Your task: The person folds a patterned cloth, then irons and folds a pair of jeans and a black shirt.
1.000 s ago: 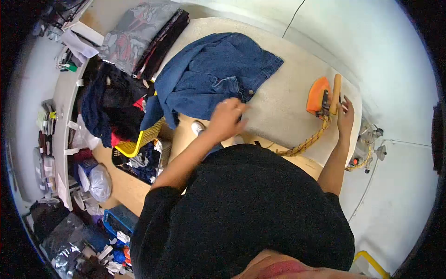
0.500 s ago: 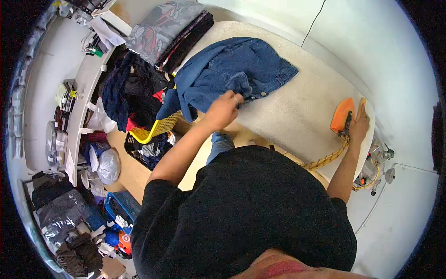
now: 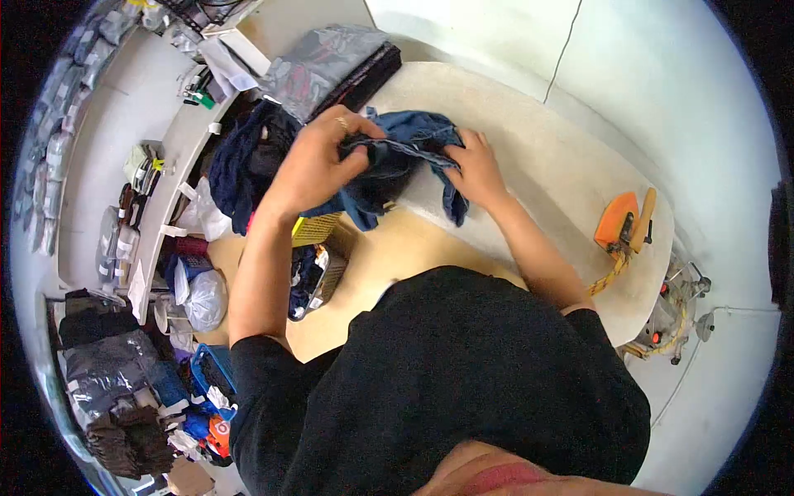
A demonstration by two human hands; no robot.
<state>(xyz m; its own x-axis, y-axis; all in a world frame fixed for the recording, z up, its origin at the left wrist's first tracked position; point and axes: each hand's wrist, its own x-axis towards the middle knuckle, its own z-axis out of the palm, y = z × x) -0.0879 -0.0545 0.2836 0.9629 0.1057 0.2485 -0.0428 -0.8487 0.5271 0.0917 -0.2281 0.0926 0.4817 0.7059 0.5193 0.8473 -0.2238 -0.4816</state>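
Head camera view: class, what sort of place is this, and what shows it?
Probably a laundry or pressing workroom: an orange iron rests on an ironing table, left hand and right hand grip a blue denim garment, and a yellow basket of clothes stands beside.

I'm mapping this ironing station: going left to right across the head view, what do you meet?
From the left: white plastic bag → left hand → denim garment → right hand → orange iron.

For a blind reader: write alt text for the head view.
From above, a person in black grips a bunched denim garment with left hand and right hand at a beige table. An orange iron sits on its right end; a yellow basket of clothes stands left.
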